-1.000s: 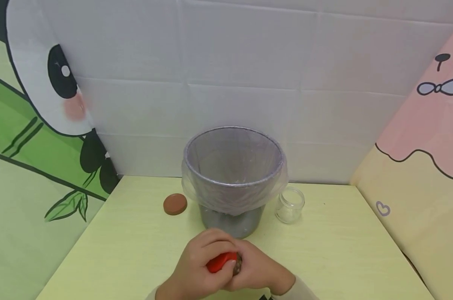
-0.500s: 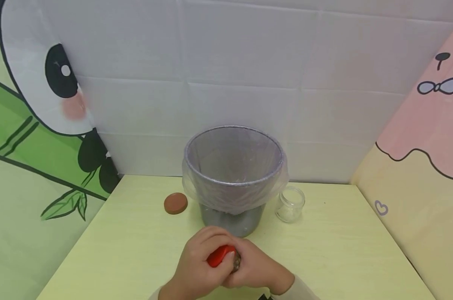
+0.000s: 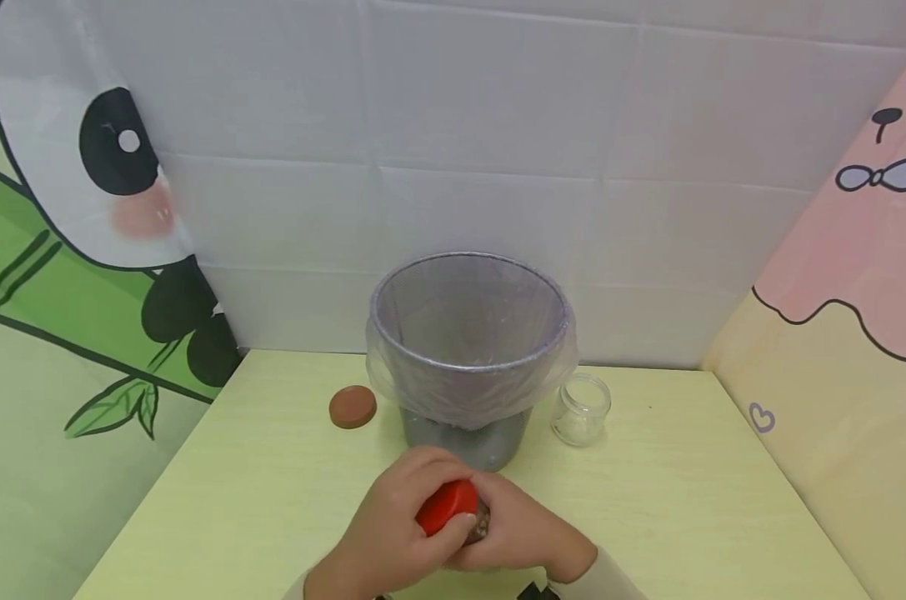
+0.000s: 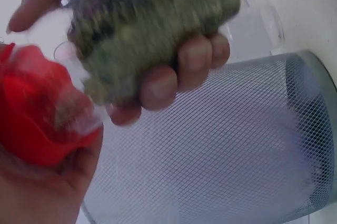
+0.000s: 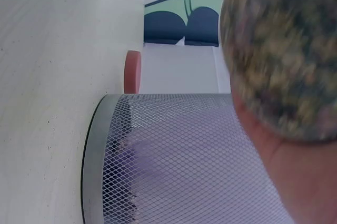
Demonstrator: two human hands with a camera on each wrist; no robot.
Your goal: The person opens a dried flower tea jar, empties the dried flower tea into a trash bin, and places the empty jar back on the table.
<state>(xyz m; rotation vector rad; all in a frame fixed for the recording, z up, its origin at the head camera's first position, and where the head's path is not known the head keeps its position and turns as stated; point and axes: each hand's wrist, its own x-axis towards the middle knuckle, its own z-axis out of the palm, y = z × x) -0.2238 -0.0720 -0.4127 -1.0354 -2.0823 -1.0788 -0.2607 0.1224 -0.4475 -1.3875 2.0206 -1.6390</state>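
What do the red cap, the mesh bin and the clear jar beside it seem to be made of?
The red cap looks like moulded plastic, smooth, slightly shiny, judging by its even colour and scalloped edge. The mesh bin is probably grey-finished metal: fine diamond lattice, solid band at the base. The clear jar could be glass or rigid plastic: see-through, with bright rim highlights.

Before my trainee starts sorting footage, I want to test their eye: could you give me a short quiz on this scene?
1. What does the left hand hold? A) a spoon; B) the red lid; C) a cloth.
2. True or false: in the head view, the brown disc lies to the left of the bin.
3. Which hand grips the filled jar?

Key:
1. B
2. True
3. The right hand
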